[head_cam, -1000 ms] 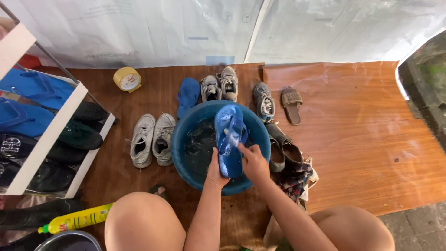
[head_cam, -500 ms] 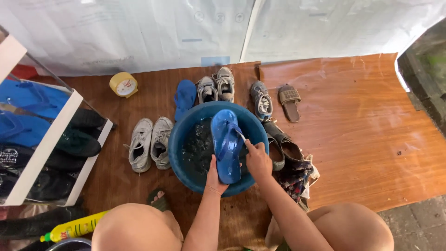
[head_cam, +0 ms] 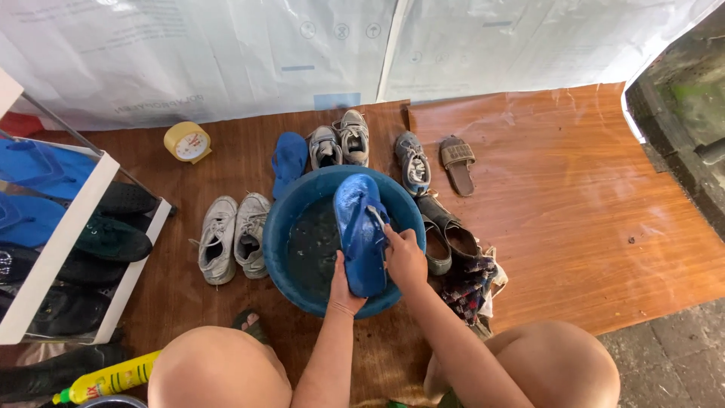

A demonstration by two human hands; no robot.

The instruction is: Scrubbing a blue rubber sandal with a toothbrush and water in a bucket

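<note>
**Blue foam flip-flop over the wash basin – how it handles**

Head view, the only angle here. Blue rubbery flip-flop (head_cam: pixel 360 230) sits sole-up over the round blue basin (head_cam: pixel 281 242), toe end pointing to the far rim, heel end down at the near rim by the knees. The basin has dark water in it and stands on a brown wooden board (head_cam: pixel 574 227), roughly mid-board, with shoes ringed round it.

Left hand (head_cam: pixel 342 285) is curled under the heel end, fingers closed on the sandal's near edge, propping it up. Right hand (head_cam: pixel 405 257) is closed around a small brush (head_cam: pixel 375 215) with pale bristles, pressed on the sole near its right edge. I can't see how tightly it's squeezing.

Handling guess: that kind of sandal is light and bendy, and wet it's likely slick, so a pinch at one tip would let it flop or slide. Gripping across the heel with the thumb on top looks like the sane spot, or hooking the strap underneath, though the strap is hidden from here.

Around it: a white sneaker pair (head_cam: pixel 232 236) just left of the basin, the matching blue flip-flop (head_cam: pixel 289 160) at the far rim, a grey pair (head_cam: pixel 340 140) beyond, a yellow alarm clock (head_cam: pixel 187 141) toward the board's far left corner.
</note>
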